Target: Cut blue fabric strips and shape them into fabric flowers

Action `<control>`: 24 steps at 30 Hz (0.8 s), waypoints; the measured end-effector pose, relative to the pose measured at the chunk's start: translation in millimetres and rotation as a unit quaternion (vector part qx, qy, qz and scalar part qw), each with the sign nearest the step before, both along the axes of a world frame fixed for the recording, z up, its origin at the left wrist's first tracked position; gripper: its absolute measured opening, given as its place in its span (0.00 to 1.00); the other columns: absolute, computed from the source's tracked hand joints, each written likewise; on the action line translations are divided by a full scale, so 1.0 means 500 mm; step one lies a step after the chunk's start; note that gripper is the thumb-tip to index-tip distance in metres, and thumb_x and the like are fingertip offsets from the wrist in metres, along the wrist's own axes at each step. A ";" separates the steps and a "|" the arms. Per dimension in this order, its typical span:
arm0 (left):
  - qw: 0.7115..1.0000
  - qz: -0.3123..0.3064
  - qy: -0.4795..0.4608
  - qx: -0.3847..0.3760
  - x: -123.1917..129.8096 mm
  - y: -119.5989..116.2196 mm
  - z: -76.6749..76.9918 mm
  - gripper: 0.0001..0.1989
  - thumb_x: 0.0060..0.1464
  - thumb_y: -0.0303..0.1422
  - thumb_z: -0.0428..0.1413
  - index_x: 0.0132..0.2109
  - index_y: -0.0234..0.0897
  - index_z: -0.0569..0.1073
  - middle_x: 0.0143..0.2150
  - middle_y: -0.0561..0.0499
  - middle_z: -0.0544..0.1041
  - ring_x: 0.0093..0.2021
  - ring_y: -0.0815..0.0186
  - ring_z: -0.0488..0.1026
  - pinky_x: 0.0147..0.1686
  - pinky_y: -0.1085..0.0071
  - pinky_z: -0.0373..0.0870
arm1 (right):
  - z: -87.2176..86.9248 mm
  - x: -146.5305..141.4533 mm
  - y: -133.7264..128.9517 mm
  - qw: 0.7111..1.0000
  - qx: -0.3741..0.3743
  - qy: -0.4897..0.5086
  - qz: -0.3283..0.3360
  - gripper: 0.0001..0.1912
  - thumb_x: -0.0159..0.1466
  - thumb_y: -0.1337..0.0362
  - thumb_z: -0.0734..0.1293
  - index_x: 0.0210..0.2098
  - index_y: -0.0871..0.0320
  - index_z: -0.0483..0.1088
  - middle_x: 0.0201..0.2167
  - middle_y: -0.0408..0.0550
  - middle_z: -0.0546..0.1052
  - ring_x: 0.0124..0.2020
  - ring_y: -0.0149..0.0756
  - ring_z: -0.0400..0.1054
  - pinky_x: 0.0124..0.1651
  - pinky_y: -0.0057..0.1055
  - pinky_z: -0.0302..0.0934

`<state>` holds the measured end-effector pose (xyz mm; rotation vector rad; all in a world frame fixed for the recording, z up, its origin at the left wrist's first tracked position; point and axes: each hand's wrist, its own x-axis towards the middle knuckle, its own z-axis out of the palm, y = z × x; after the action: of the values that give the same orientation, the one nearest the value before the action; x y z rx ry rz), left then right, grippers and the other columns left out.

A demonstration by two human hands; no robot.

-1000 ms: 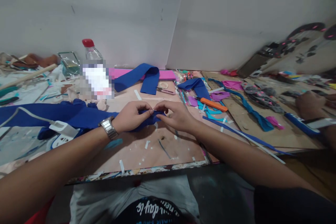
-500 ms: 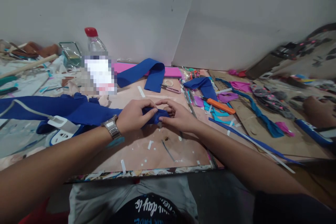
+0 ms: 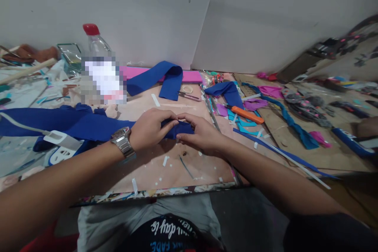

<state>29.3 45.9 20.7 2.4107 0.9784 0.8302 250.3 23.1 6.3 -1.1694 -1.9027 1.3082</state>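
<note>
A long blue fabric strip (image 3: 97, 126) runs from the left edge of the table to the middle, where both hands hold its end. My left hand (image 3: 152, 128), with a metal watch at the wrist, has its thumb and fingers closed on the fabric. Close beside it, my right hand (image 3: 203, 134) pinches the folded end between thumb and fingers. The fingertips of the two hands nearly meet over the cloth. Behind them a looped blue strip (image 3: 173, 82) lies across a pink flat piece (image 3: 193, 76).
A bottle with a red cap (image 3: 91, 29) and a lit phone (image 3: 104, 80) stand at the back left. A power strip (image 3: 60, 153) lies left. On the right are an orange cutter (image 3: 247, 114), fabric scraps, a teal twisted band (image 3: 291, 120) and another person's hand (image 3: 367, 128).
My right hand's fingers have spread a little along the blue fabric, and more of the folded end shows between the hands. The whole view has shifted slightly.
</note>
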 end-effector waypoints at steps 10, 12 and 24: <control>0.998 -0.009 0.020 0.056 0.014 0.022 0.019 0.10 0.67 0.36 0.56 0.45 0.40 0.82 0.41 0.50 0.86 0.41 0.59 0.80 0.44 0.64 0.68 | 0.004 -0.016 -0.003 0.989 -0.091 0.074 -0.094 0.26 0.60 0.60 0.76 0.56 0.53 0.70 0.31 0.42 0.80 0.26 0.33 0.74 0.26 0.27 0.67; 0.997 -0.009 0.023 0.071 0.017 0.028 0.026 0.10 0.67 0.35 0.56 0.45 0.39 0.82 0.41 0.50 0.86 0.41 0.58 0.80 0.44 0.64 0.69 | 0.008 -0.018 -0.005 0.983 -0.130 0.068 -0.113 0.28 0.59 0.60 0.76 0.57 0.53 0.69 0.23 0.39 0.77 0.20 0.32 0.71 0.19 0.24 0.61; 1.000 0.008 0.020 -0.005 0.037 0.046 0.049 0.11 0.66 0.37 0.56 0.43 0.38 0.82 0.42 0.49 0.85 0.42 0.58 0.80 0.45 0.63 0.70 | 0.002 -0.008 0.005 0.974 -0.110 0.139 -0.141 0.28 0.50 0.65 0.81 0.49 0.56 0.75 0.31 0.41 0.80 0.28 0.31 0.72 0.31 0.27 0.67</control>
<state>47.7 69.0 45.2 2.4234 1.0165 0.7841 246.2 25.5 7.5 -1.2369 -1.3663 1.4615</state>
